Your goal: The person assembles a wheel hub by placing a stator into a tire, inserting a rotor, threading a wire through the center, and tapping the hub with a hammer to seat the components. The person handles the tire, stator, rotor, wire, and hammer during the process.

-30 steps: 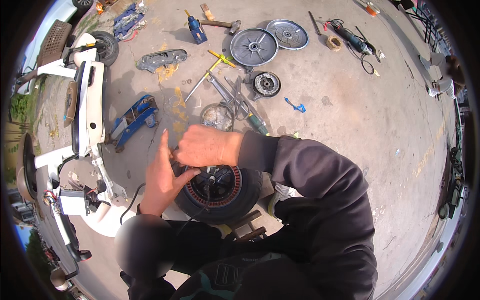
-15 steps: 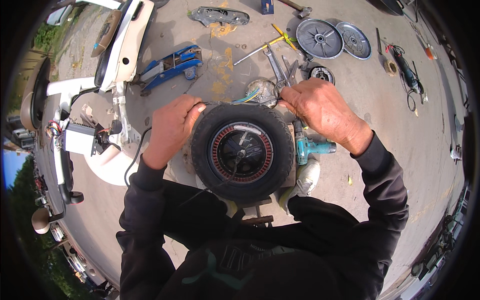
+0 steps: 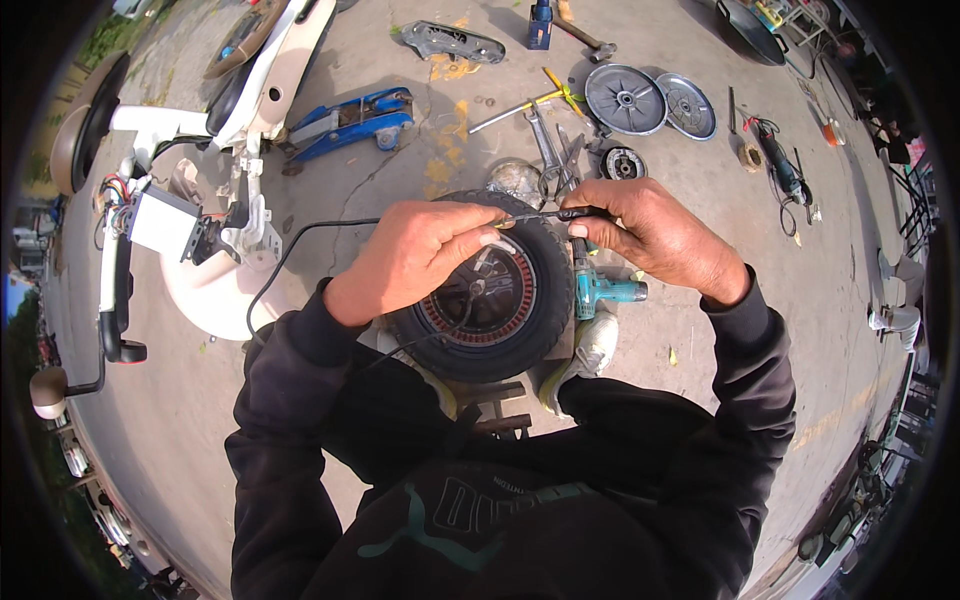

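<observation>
Grip: left hand pinches the tip end of a thin dark-handled tool; right hand is closed around its handle. Both sit over the top edge of the small tyred wheel, between the person's knees. Just right of the wheel: teal power drill. Beyond it, on the concrete floor: spanners, blue jack

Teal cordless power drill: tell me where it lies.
In the head view, the teal cordless power drill lies on the concrete right of the black rubber wheel, just under the right hand.
</observation>
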